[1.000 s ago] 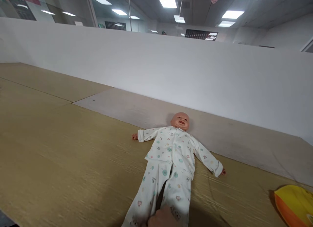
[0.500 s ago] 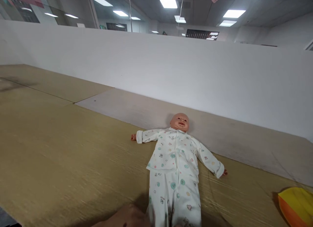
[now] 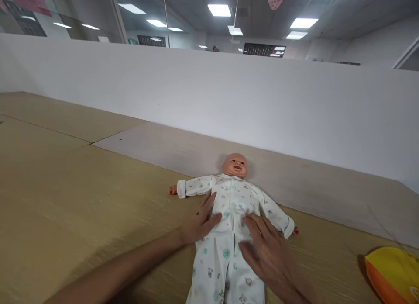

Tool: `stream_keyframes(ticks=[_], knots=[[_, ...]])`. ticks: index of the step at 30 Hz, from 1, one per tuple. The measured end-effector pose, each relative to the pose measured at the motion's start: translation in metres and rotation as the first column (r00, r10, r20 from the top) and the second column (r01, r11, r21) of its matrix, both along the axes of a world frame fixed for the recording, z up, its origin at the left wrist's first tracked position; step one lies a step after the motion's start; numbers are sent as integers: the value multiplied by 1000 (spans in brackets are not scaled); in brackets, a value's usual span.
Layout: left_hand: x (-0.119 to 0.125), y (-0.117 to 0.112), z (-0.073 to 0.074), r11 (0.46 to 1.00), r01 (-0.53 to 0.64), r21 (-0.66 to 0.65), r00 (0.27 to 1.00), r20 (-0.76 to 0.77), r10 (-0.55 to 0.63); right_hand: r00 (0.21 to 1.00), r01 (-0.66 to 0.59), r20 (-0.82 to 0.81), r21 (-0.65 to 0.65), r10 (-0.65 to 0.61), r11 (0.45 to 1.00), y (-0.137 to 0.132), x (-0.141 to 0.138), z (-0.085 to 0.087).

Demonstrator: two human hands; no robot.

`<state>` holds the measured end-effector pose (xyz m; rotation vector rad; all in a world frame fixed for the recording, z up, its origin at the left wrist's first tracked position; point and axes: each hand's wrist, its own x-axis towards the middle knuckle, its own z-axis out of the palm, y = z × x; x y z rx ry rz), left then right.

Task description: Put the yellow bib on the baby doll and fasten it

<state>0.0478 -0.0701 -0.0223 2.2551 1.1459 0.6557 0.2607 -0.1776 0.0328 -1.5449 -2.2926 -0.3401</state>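
Note:
A baby doll [image 3: 235,165] lies on its back with its arms spread, its head toward the wall. It wears a white patterned pyjama top [image 3: 233,199] and matching trousers [image 3: 225,269]. My left hand [image 3: 201,223] rests along the doll's side on the left, fingers stretched out and thumb apart over the top. On the other side, my right hand [image 3: 266,247] lies over the top's lower right part, its fingers spread and slightly bent. Neither hand holds anything. The doll's feet are out of view below.
The doll lies on a tan tabletop [image 3: 114,199] with a greyish panel [image 3: 170,140] along a white wall [image 3: 196,90]. A yellow and orange item [image 3: 393,269], perhaps a cap, lies at the lower right. Glass panes stand above the wall.
Both my hands have come up from the bottom edge to the sides of the doll's torso, fingers now out. The doll looks unmoved on the table; the view has shifted slightly.

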Motion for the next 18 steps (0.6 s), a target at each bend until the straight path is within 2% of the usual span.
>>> stream_keyframes(ticks=[3, 6, 8, 11, 13, 15, 18], knots=[[-4, -18, -1, 997, 49, 64, 999, -15, -48, 999, 25, 40, 54, -27, 998, 9, 1, -6], [-7, -31, 7, 983, 139, 123, 990, -41, -135, 994, 13, 107, 98, -24, 995, 11, 0, -12], [-7, -37, 11, 957, 192, 218, 981, -65, -182, 988, 7, 153, 107, -24, 994, 9, 2, -15], [-9, -41, 18, 916, 163, 368, 984, -134, -121, 990, 8, 139, 101, -22, 995, 4, 5, -15], [-13, -42, 23, 903, 140, 406, 970, -238, -43, 994, 34, 101, 71, -41, 997, 0, 6, -11], [-18, -42, 30, 879, 170, 446, 943, -331, -14, 996, 36, 83, 53, -40, 998, -3, 6, -6], [-26, -41, 43, 785, 176, 595, 966, -256, -23, 997, -3, 73, 34, 0, 999, -5, 6, -4]])
